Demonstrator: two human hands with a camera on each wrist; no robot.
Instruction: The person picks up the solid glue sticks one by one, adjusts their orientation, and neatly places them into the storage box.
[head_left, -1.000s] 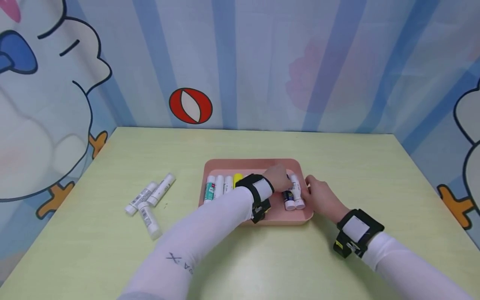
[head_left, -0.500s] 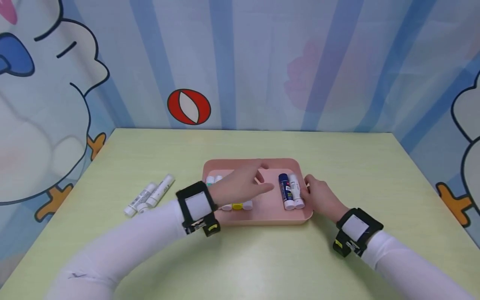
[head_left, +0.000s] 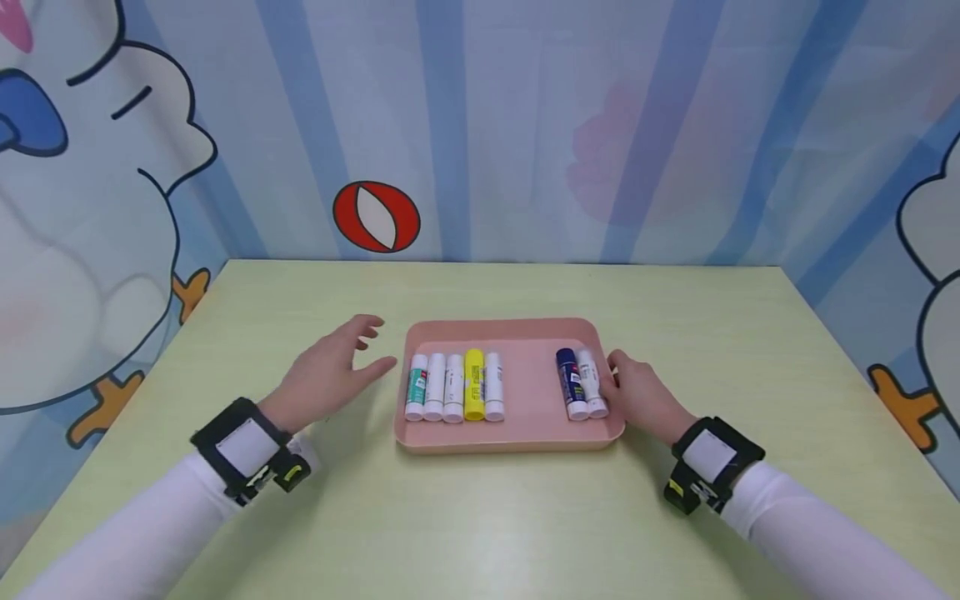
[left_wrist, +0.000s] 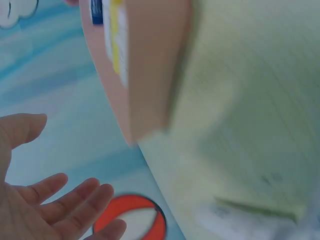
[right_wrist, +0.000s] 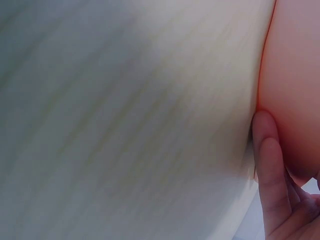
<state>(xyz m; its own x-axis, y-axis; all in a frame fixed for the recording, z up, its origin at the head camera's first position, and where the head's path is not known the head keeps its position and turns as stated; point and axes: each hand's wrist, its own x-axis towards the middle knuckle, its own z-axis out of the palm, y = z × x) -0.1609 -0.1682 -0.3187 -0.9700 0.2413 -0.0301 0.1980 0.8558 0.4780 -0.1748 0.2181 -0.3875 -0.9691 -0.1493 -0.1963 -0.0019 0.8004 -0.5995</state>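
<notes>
A pink tray (head_left: 529,385) lies on the table. Along its left half stand several glue sticks in a row, among them a green-labelled one (head_left: 416,387) and a yellow one (head_left: 474,385). A navy glue stick (head_left: 572,383) and a white one (head_left: 591,383) lie side by side at the tray's right end. My left hand (head_left: 322,375) hovers left of the tray, fingers spread and holding nothing. Beneath it, a loose white glue stick (left_wrist: 245,220) shows blurred in the left wrist view; the forearm hides others. At the tray's right wall, my right hand (head_left: 645,396) pinches the rim.
The pale table (head_left: 495,525) reaches to a blue striped curtain (head_left: 510,125) printed with cartoon figures and a red ball. Both wrists wear black camera straps. Inside the tray, bare floor separates the two groups of glue sticks.
My left hand has let go of the glue sticks at the tray's right end and moved left across the tray, past its left edge. My right hand has stayed at the rim.
</notes>
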